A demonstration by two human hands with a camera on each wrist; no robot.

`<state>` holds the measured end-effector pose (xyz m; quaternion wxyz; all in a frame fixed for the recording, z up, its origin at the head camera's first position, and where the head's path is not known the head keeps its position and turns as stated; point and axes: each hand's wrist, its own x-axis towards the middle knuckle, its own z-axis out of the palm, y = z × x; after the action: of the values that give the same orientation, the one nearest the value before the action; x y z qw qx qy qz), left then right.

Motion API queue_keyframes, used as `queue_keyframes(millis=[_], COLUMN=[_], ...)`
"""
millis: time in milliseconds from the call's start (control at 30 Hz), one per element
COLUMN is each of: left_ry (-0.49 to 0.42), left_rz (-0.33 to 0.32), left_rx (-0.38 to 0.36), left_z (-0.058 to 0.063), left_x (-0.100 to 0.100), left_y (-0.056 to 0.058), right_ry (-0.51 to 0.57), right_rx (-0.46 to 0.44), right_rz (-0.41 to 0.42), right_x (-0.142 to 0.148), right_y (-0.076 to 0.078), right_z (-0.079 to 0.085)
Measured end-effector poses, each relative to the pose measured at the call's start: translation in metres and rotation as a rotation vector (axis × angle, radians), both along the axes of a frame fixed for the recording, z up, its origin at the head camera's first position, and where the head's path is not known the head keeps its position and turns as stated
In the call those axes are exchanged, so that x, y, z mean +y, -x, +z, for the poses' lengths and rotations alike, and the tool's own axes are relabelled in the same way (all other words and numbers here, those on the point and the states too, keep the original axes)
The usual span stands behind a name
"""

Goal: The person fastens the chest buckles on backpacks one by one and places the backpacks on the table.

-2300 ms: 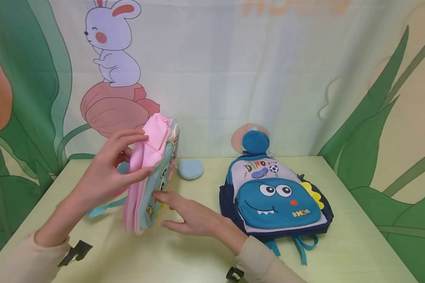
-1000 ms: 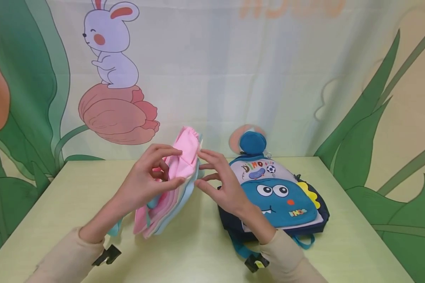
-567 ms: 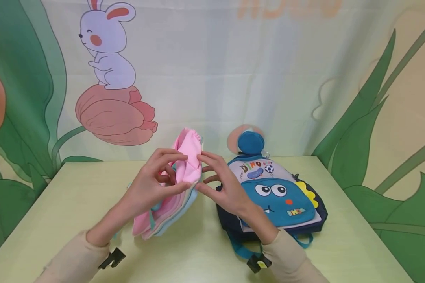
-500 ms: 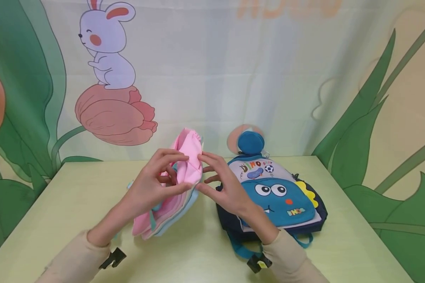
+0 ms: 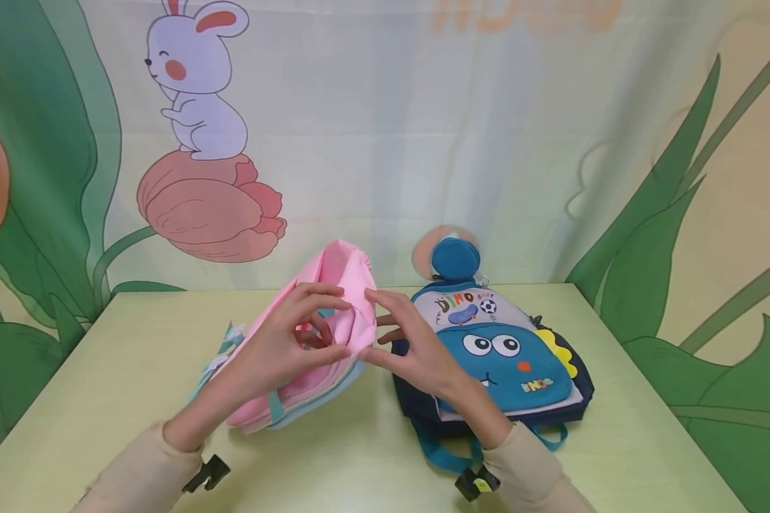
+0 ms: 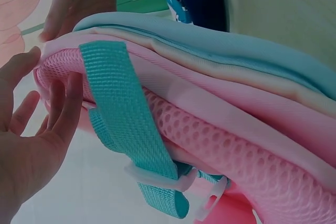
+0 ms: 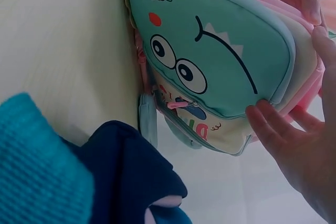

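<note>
A pink backpack (image 5: 343, 271) is tipped over above the table between both hands, its mesh back (image 6: 236, 145) and teal strap (image 6: 126, 129) turned up and to the left. Its front, with a teal dino-face pocket (image 7: 210, 51), faces down and to the right. My left hand (image 5: 340, 329) grips the bag's side at its upper end, fingers on the mesh. My right hand (image 5: 368, 324) holds the same end from the other side, fingers on the front and thumb round the edge. A blue dino backpack (image 5: 500, 356) lies flat just to the right.
A round blue pouch (image 5: 454, 258) hangs off the blue backpack's top, against the cartoon backdrop. The pale green table (image 5: 103, 356) runs left and forward of the bags. In the right wrist view the blue backpack's dark side (image 7: 126, 171) lies close under the pink one.
The pink backpack came right from the table's left side to beside the blue one, then tipped from upright to lying back-up. My right hand rose from its base to its upper end.
</note>
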<state>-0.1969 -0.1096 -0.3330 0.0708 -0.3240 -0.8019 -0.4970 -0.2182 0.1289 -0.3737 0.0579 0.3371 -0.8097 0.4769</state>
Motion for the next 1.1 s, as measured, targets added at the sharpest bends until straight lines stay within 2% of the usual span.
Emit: queue_keyframes(millis=[300, 533, 733, 867, 1000, 1100], left_ry=[-0.02, -0.014, 0.059, 0.101, 0.176, 0.246], left_rz=[-0.021, -0.034, 0.074, 0.153, 0.242, 0.275], left_rx=[-0.065, 0.005, 0.08, 0.133, 0.166, 0.136], left_z=[-0.004, -0.009, -0.009, -0.014, -0.025, -0.036], left_x=[-0.004, -0.024, -0.056, -0.083, -0.111, -0.128], left_y=[-0.002, -0.001, -0.002, -0.001, 0.002, 0.006], right_ry=[0.042, 0.033, 0.004, -0.035, -0.078, -0.127], right_rx=[-0.043, -0.059, -0.041, -0.036, -0.052, -0.076], right_rz=[-0.003, -0.027, -0.044, -0.059, -0.066, -0.074], right_x=[0.006, 0.011, 0.017, 0.021, 0.025, 0.029], right_y=[0.001, -0.001, -0.004, -0.006, -0.008, -0.009], right_z=[-0.008, -0.011, -0.015, -0.019, -0.02, -0.021])
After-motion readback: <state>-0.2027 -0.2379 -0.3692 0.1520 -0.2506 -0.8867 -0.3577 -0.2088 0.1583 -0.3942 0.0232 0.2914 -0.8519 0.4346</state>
